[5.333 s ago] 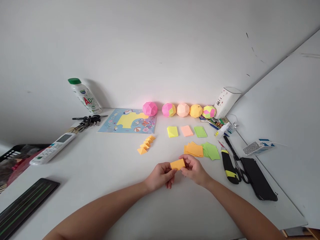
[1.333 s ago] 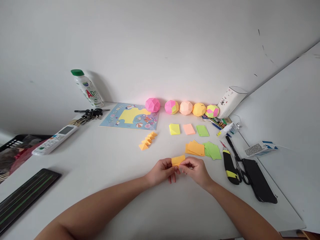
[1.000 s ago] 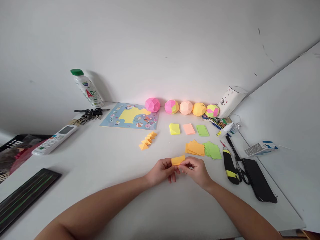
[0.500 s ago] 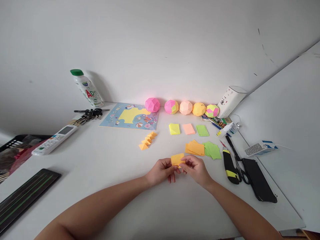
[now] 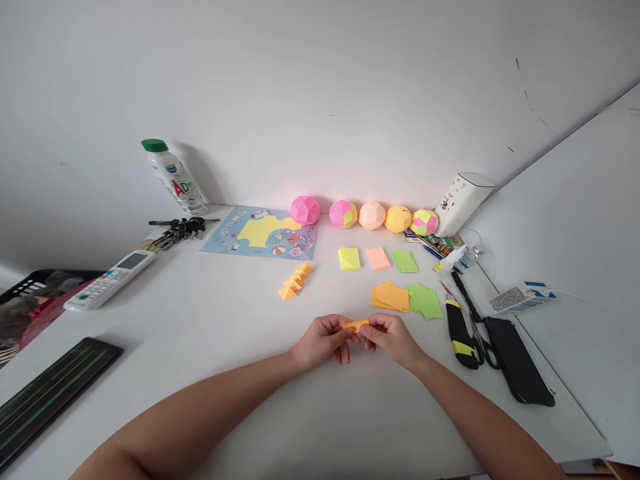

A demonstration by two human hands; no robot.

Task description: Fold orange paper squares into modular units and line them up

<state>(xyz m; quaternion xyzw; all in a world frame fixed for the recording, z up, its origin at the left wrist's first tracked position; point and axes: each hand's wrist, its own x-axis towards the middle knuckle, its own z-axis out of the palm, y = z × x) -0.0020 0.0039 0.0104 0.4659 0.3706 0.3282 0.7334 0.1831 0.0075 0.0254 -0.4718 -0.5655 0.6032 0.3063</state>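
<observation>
An orange sticky note point(image 5: 356, 325), now a narrow folded strip, is pinched between both hands. My left hand point(image 5: 330, 339) grips its left end with thumb and fingers. At the other end my right hand point(image 5: 387, 337) pinches it, thumb toward me. Behind the right hand lie loose orange sheets point(image 5: 390, 296) and fanned green sheets point(image 5: 425, 300). Several folded orange paper pieces point(image 5: 296, 282) stand in a slanting row to the left. Farther back are small stacks of yellow notes point(image 5: 349, 258), pink notes point(image 5: 378, 258) and green notes point(image 5: 405, 261).
Several faceted paper balls point(image 5: 372, 216) line the wall beside a blue picture board point(image 5: 230, 233). Left are a bottle point(image 5: 177, 180), keys point(image 5: 180, 228), a remote point(image 5: 111, 280) and a dark panel point(image 5: 55, 400). Right are a cutter point(image 5: 460, 333), scissors point(image 5: 483, 343) and a black case point(image 5: 520, 363).
The orange sticky note stood as a taller sheet before and is now folded down to a thin strip. My right hand has shifted slightly; the left has barely moved.
</observation>
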